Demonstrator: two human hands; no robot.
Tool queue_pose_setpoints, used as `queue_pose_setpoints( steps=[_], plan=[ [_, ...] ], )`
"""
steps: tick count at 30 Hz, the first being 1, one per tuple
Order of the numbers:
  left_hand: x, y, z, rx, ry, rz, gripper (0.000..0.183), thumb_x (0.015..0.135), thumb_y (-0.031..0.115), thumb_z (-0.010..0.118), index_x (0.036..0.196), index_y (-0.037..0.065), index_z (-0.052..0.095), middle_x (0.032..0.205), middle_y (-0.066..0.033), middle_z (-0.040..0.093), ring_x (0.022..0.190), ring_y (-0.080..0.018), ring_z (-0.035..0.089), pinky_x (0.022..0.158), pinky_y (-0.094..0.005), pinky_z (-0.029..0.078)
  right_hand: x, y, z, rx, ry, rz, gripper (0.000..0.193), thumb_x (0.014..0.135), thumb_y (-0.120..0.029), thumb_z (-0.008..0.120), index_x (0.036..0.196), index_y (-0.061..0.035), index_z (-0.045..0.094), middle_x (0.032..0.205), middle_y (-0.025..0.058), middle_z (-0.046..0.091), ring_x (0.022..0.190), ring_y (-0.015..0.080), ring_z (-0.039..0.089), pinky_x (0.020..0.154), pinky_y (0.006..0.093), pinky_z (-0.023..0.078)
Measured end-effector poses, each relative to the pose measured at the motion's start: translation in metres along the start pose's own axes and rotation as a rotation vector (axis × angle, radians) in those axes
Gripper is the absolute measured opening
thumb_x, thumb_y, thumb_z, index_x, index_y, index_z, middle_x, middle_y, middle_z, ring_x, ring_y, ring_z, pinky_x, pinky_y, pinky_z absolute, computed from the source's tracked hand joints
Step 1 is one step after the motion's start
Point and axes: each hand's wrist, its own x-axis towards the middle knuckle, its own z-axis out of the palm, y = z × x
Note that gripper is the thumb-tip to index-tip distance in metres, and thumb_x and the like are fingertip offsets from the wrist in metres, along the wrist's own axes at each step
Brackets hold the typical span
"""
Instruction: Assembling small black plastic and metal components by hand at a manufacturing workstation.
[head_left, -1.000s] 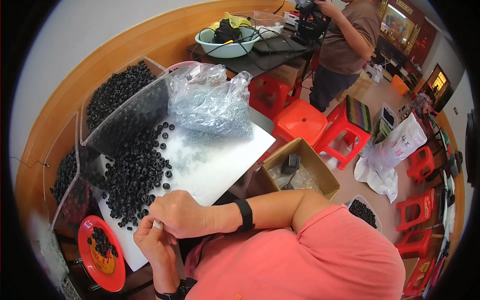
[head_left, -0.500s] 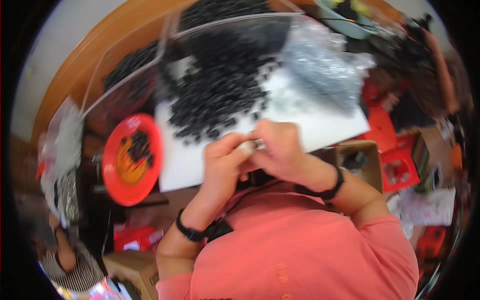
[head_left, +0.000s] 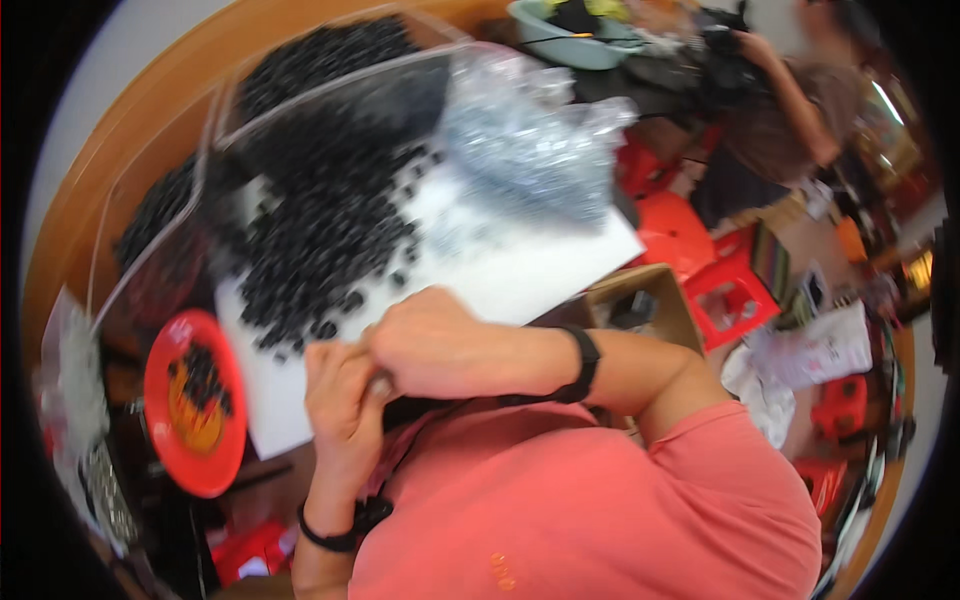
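Note:
My left hand and my right hand meet just over the near edge of the white board. The fingers of both are closed and pressed together, with the right hand's back covering most of what is between them. A small pale spot shows by the fingertips, too blurred to name. Beyond my hands, many small black round pieces lie heaped on the board, some scattered at the pile's edge. To the left is a red plate holding more black pieces and something orange.
Clear-walled bins of black pieces stand behind the pile. A clear plastic bag of greyish contents lies on the board's right. A cardboard box and red stools are at right, another person at far right.
My view has turned, so the board, plate and bins sit farther left in it. My hands stay together; the right hand now covers more of the left hand's fingers.

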Motion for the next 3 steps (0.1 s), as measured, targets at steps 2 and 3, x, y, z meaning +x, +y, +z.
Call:
queue_pose_setpoints(
  steps=[2, 3],
  plan=[
    [-0.0038, -0.0035, 0.0007, -0.002, -0.041, -0.003, 0.03, 0.071, -0.006, 0.064, 0.1, 0.002, 0.065, 0.1, -0.0121, 0.064, 0.092, -0.0329, 0.053, 0.086, -0.0428, 0.045, 0.0052, -0.0016, -0.0048, -0.026, -0.088, 0.077, 0.028, 0.069, -0.027, 0.078, 0.085, -0.0052, 0.073, 0.079, 0.0184, 0.072, 0.076, 0.0379, 0.071, 0.066, 0.0475, 0.055],
    [-0.0042, -0.0056, 0.0008, -0.005, -0.051, 0.005, 0.03, 0.071, -0.006, 0.064, 0.1, 0.002, 0.066, 0.103, -0.0122, 0.065, 0.093, -0.0327, 0.053, 0.087, -0.0432, 0.045, 0.005, -0.0034, -0.0069, -0.03, -0.092, 0.095, 0.028, 0.068, -0.027, 0.078, 0.086, -0.0051, 0.074, 0.079, 0.0187, 0.072, 0.076, 0.0382, 0.071, 0.067, 0.0471, 0.055]
  ],
)
